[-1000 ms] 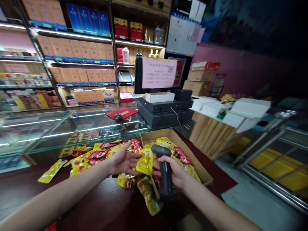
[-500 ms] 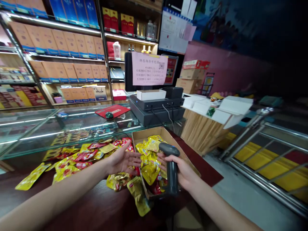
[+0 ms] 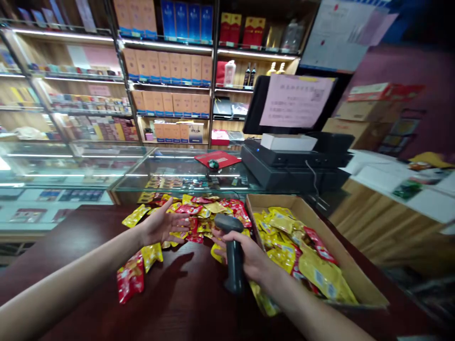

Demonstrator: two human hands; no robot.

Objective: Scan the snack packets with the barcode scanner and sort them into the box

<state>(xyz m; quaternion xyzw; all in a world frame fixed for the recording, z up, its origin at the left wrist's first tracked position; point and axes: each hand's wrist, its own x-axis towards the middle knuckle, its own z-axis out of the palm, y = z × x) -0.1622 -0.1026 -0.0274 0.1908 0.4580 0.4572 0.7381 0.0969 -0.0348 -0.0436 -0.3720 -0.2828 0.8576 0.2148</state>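
My right hand [image 3: 245, 253] grips a dark handheld barcode scanner [image 3: 234, 258], its head toward the upper left. To its left, my left hand [image 3: 161, 226] is held with fingers spread and nothing in it, over the near side of a pile of snack packets [image 3: 195, 208] in red and yellow. A cardboard box [image 3: 369, 293] with more packets stands to the right, partly behind my right forearm. One red packet [image 3: 131, 278] and a yellow packet [image 3: 152, 255] lie apart on the dark tabletop [image 3: 170, 303], below my left hand.
Behind the packets runs a glass display counter [image 3: 170, 166] with a red mat [image 3: 220, 158] on it. A monitor with a pink paper sign [image 3: 296, 102] stands above a dark cash drawer [image 3: 295, 170]. Stocked shelves [image 3: 170, 85] fill the back wall.
The view has swung left, and both hands have moved from over the box to beside the pile. My right hand still holds the scanner, and the left still has nothing in it.
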